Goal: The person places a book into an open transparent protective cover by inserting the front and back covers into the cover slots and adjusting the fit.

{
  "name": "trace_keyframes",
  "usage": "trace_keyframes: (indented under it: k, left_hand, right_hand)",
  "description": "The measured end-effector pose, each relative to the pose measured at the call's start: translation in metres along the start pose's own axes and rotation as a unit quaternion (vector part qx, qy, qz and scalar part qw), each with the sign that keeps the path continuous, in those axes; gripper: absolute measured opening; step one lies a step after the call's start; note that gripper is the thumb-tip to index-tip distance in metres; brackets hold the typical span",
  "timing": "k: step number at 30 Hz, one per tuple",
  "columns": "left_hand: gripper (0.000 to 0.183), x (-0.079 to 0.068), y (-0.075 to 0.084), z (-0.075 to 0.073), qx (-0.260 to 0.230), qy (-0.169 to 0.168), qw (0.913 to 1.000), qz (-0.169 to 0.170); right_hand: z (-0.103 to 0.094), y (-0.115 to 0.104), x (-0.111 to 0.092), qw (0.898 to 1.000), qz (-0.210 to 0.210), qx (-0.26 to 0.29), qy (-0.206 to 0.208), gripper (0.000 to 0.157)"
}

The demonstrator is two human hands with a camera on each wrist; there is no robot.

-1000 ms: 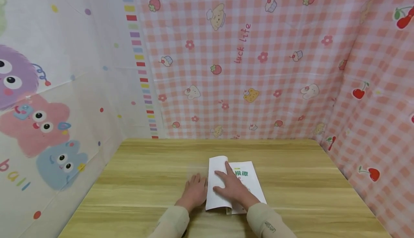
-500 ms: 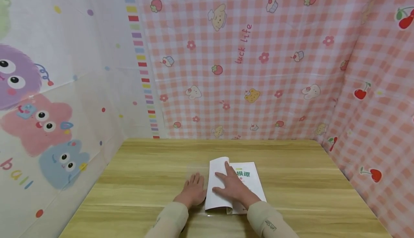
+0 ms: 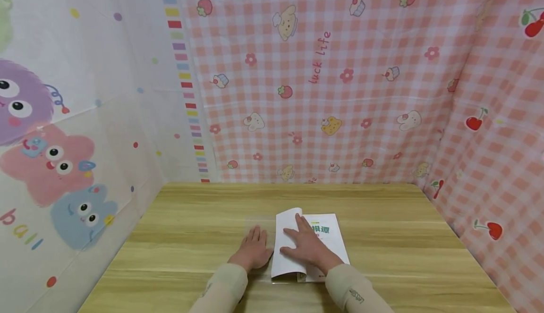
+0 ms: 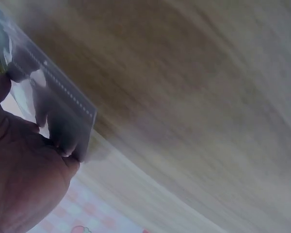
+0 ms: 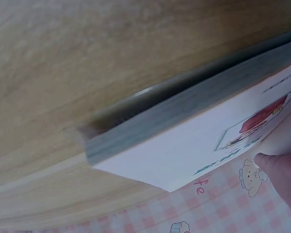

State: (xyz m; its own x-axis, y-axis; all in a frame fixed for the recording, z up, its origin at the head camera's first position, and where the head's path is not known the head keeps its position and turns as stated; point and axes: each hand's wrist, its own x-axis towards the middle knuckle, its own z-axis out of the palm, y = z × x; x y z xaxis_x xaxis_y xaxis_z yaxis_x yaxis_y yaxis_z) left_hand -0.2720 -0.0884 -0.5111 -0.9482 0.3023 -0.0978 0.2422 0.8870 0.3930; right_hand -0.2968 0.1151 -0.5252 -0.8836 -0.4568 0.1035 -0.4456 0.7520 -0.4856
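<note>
Book lies flat on the wood-grain table, in front of the person and just right of the midline. White leaf stands curled over the book's left part, hollow at the near end. Which edge it hangs from, cannot tell.

Right hand rests across the leaf, fingers spread, not gripping. Left hand lies palm down just left of the book, fingers extended, touching clear plastic sheet; row of small marks along one edge. Hands apart, neither clamped on anything.

Step in hand, as judged: steadying leaf and plastic together. Best done with spread fingers and light, even pressure; a hard push on the curl would likely crease it. Left palm should pin the plastic without dragging it, or it may skid or ripple. Page block looks thick, so the book itself should sit firmly.

Orientation: long axis runs near to far, roughly square to the person. Green title sits at the far end, reading upright for the person, so the top points toward the checked cloth.
</note>
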Motion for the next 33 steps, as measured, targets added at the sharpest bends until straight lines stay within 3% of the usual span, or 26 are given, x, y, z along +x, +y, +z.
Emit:
trace_keyframes:
  k: [9, 13, 20, 29, 33]
  left_hand:
    - [0.053, 0.008, 0.004, 0.003, -0.010, 0.012, 0.9996, -0.022]
    - [0.051, 0.022, 0.004, 0.009, 0.029, 0.041, 0.9982, -0.034]
    - [0.049, 0.021, 0.015, 0.001, 0.080, 0.049, 0.9935, -0.066]
    - [0.056, 0.033, 0.004, 0.016, 0.094, 0.063, 0.9917, -0.062]
    - [0.053, 0.032, 0.006, 0.016, 0.092, 0.068, 0.9914, -0.063]
  right_hand:
    - [0.000, 0.003, 0.001, 1.000, -0.008, 0.007, -0.008, 0.061]
    - [0.001, 0.004, 0.000, 1.000, -0.021, 0.014, -0.002, 0.062]
    - [0.003, 0.004, 0.001, 1.000, -0.027, 0.015, -0.007, 0.062]
    - [0.000, 0.006, 0.001, 1.000, -0.012, 0.014, -0.005, 0.060]
    - [0.000, 0.007, 0.001, 1.000, -0.018, 0.014, -0.006, 0.061]
